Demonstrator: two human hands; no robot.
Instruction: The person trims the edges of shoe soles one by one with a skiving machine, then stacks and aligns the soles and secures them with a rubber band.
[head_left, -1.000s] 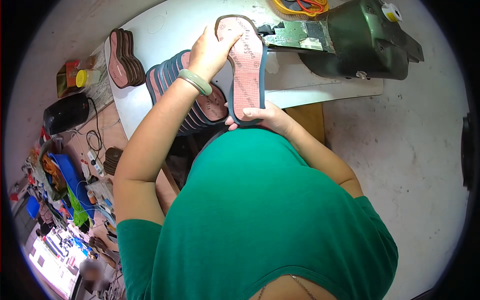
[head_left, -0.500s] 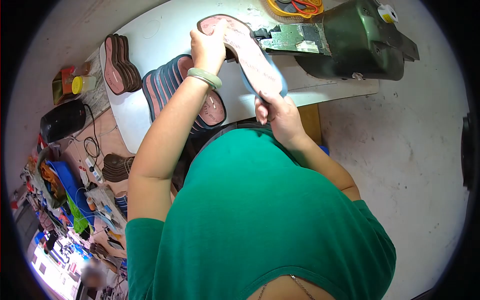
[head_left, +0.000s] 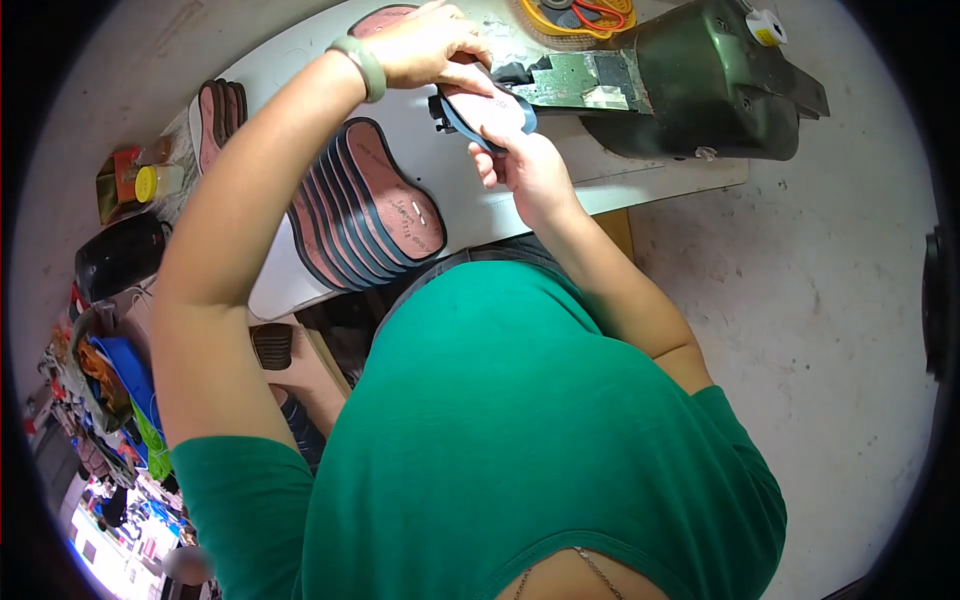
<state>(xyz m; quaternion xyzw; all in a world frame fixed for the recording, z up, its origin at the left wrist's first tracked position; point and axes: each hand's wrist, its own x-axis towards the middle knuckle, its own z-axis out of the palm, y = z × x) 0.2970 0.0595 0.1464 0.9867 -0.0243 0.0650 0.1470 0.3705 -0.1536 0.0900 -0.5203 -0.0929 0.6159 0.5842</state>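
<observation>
The right hand (head_left: pixel 540 175) pinches the near end of a sole (head_left: pixel 478 108) while the left hand (head_left: pixel 425 50) grips it farther along, apparently to steady it beside the machine (head_left: pixel 690 85).

Print in sight, no word legible

Dark marks like lettering show on the pink face of the held insole (head_left: pixel 470 104), too small and faint to read. On the front insole (head_left: pixel 395 190) of the row on the worktop (head_left: pixel 470 200), small dark characters stand in lines at the wide end, beside a pale oblong mark, with fainter print toward the other end; neither can be made out. A white fitting with a yellow patch (head_left: pixel 767 28) on the green machine (head_left: pixel 685 80) may carry writing, but it is unreadable.
</observation>
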